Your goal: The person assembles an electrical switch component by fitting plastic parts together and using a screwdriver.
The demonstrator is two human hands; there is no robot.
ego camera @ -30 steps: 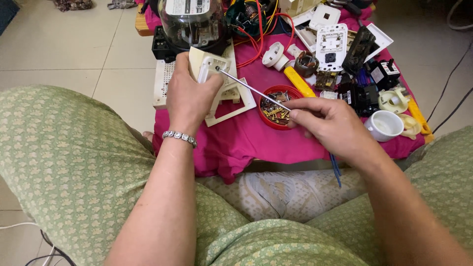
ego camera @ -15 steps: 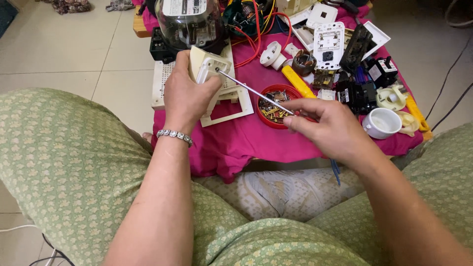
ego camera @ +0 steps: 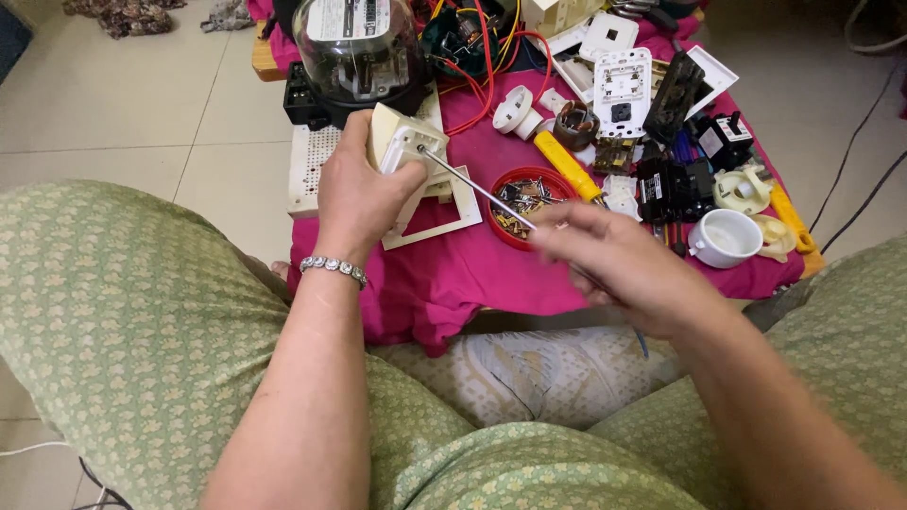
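Note:
My left hand grips a cream wall-socket unit, holding it tilted above the pink cloth. My right hand, blurred, holds a screwdriver whose thin metal shaft runs up and left, with its tip on the face of the socket unit. A silver bracelet circles my left wrist. Under the shaft sits a red lid filled with several screws.
A cream frame plate lies beside my left hand. Behind stand a glass-domed meter, red and yellow wires, white switch plates, black parts, a yellow tool and a white cup. Tiled floor lies to the left.
My right hand has shifted slightly and is blurred, turning the screwdriver. My left hand and the socket unit have stayed about where they were.

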